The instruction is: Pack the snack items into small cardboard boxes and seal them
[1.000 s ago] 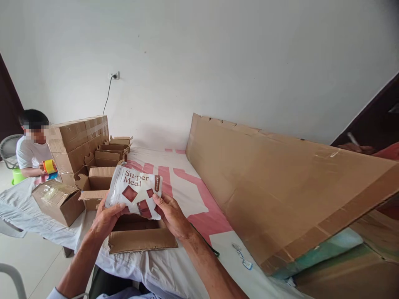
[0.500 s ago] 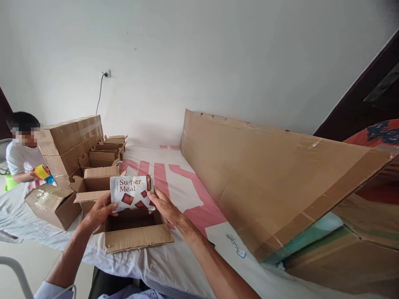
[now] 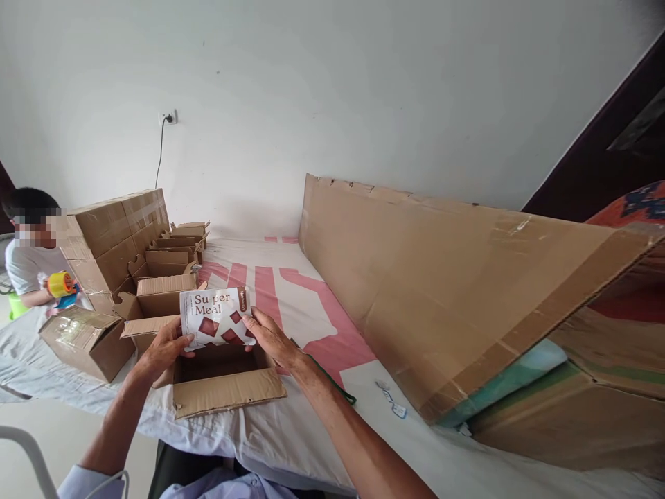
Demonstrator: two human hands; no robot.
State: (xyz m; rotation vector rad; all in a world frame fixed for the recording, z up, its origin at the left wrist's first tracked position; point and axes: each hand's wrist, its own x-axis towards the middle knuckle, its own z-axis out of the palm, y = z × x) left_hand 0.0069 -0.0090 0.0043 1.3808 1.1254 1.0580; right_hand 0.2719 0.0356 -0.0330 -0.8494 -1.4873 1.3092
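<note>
Our left hand [image 3: 165,348] and right hand [image 3: 271,337] pinch the white-and-maroon "Su-per Meal" foil pouch [image 3: 215,317] by its 2 sides, just above the open brown cardboard box [image 3: 223,388].

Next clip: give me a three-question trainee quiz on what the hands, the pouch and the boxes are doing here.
1. True or false: both the left hand and the right hand grip the white pouch.
2. What lies directly below the pouch?
A. a sealed, taped box
B. an open cardboard box
C. a chair
3. Fill in: the other person at the far left holds a yellow ____.

Key
1. True: one hand on each side.
2. B: its flaps are open, and the pouch sits at its mouth.
3. Tape roll, beside the stacked sealed boxes.
</note>
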